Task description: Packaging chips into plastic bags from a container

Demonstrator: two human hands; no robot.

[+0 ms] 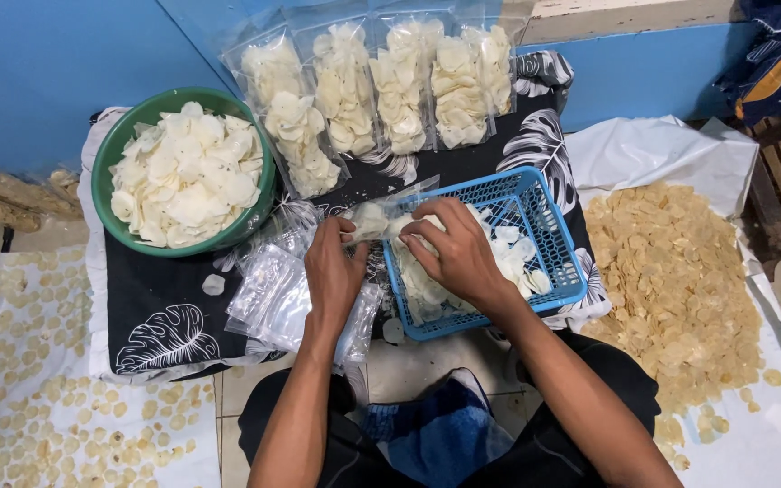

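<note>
Clear plastic bag (374, 220), pinched open by the left hand (334, 268), takes pale chips as the right hand (456, 253) closes on some above the blue basket (549, 237); filling appears midway, next needing steadiness.

Both bare forearms reach forward from the seated person's lap and draw together, the left hand (334, 271) curled knuckles-up with fingers pinched shut, the right hand (454, 253) just beside it, palm down, fingers bent and gripping.
</note>
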